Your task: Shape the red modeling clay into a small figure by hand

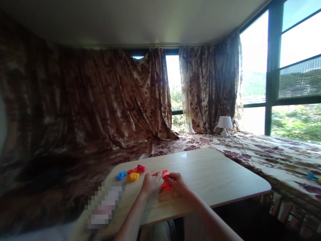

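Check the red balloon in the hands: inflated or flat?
Flat. The red balloon hangs limp and crumpled between the left hand and the right hand, just above the wooden table, with no rounded shape.

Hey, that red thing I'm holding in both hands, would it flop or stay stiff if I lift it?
The red piece looks thin and crumpled between the left hand and right hand, so probably floppy. Being small, likely light. Unlikely to roll.

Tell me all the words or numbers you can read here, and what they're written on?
There are none to read: the wooden table, the red piece held in both hands, the small pieces beside them and the white lamp show no writing. One patch is blurred out.
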A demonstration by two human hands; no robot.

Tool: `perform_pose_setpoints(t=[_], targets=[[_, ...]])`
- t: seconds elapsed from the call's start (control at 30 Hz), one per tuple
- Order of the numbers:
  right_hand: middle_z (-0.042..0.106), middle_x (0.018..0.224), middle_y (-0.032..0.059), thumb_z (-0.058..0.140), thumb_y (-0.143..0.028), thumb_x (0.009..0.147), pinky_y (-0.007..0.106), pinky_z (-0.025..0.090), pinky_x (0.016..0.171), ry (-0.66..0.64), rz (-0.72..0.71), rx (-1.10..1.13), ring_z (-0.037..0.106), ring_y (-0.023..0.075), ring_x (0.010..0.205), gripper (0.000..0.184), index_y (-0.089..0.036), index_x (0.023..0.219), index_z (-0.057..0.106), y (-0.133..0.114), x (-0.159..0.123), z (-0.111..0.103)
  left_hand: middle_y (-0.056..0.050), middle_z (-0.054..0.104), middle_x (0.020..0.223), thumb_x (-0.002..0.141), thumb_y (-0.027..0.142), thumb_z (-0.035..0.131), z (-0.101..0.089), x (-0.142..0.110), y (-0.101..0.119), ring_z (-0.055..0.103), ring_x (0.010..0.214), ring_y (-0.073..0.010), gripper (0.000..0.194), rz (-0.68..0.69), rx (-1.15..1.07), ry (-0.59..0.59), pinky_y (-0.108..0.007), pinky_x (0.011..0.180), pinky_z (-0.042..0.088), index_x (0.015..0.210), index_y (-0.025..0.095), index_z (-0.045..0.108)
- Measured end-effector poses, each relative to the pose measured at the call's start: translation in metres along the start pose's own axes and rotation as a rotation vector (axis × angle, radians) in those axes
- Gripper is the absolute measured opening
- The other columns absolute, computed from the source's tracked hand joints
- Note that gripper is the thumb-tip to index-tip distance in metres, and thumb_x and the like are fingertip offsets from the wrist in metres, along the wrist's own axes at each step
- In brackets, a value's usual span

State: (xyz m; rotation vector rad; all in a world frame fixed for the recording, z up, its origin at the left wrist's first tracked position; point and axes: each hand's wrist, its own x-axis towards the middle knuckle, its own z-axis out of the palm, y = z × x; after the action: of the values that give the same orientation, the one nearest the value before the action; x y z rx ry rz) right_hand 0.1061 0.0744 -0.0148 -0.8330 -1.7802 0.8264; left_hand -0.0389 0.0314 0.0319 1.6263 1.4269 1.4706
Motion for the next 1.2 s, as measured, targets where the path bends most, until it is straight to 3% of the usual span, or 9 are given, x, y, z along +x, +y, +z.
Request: perform_pose_setpoints(t=[0.2,0.43,0.73,0.97,1.2], targets=[[0.048,0.051,-0.0023,0.051,-0.030,0.075,0.020,0.030,0.048,-0.014,0.014,-0.006,0.041,0.0090,0.051,0.026,-0.011,0.062,0.063,-0.004,-0.001,-0.002,-0.012,0.073,0.082,0.064,0.031,0.065,0.002,0.000,-0.001,0.066,0.084,-0.0264,0.024,-0.021,-0.013,-0.016,-0.035,0.082,0.049,0.075,0.011,0.072],[0.042,0.049,-0.0036,0.051,-0.035,0.076,0.020,0.027,0.047,-0.020,-0.004,-0.039,0.036,0.0081,0.050,0.031,-0.012,0.057,0.060,-0.007,-0.002,-0.003,-0.006,0.072,0.073,0.066,0.028,0.061,0.005,0.000,-0.002,0.065,0.077,-0.0219,0.015,0.067,0.026,0.084,-0.031,0.077,0.049,0.067,0.016,0.070],[0.042,0.052,-0.0034,0.052,-0.040,0.077,0.020,0.028,0.049,-0.032,-0.014,-0.009,0.036,0.0085,0.052,0.034,-0.012,0.060,0.062,-0.010,-0.003,-0.003,-0.008,0.070,0.073,0.068,0.033,0.057,0.009,-0.001,-0.009,0.062,0.075,-0.0212,0.022,0.132,0.142,0.198,-0.034,0.078,0.047,0.068,0.015,0.069],[0.040,0.051,-0.0034,0.051,-0.039,0.078,0.020,0.028,0.049,-0.027,-0.013,-0.024,0.036,0.0083,0.052,0.035,-0.012,0.057,0.060,-0.008,-0.002,-0.003,-0.009,0.071,0.082,0.071,0.036,0.055,-0.001,0.001,-0.003,0.063,0.082,-0.0205,0.026,0.102,0.077,0.174,-0.032,0.080,0.047,0.075,0.015,0.070],[0.041,0.050,-0.0037,0.051,-0.034,0.078,0.020,0.026,0.046,-0.029,-0.023,-0.043,0.036,0.0077,0.050,0.031,-0.012,0.057,0.060,-0.001,-0.001,-0.002,-0.006,0.069,0.072,0.066,0.032,0.058,0.012,0.007,0.002,0.063,0.074,-0.0200,0.019,0.083,0.120,0.089,-0.031,0.076,0.047,0.068,0.015,0.067]])
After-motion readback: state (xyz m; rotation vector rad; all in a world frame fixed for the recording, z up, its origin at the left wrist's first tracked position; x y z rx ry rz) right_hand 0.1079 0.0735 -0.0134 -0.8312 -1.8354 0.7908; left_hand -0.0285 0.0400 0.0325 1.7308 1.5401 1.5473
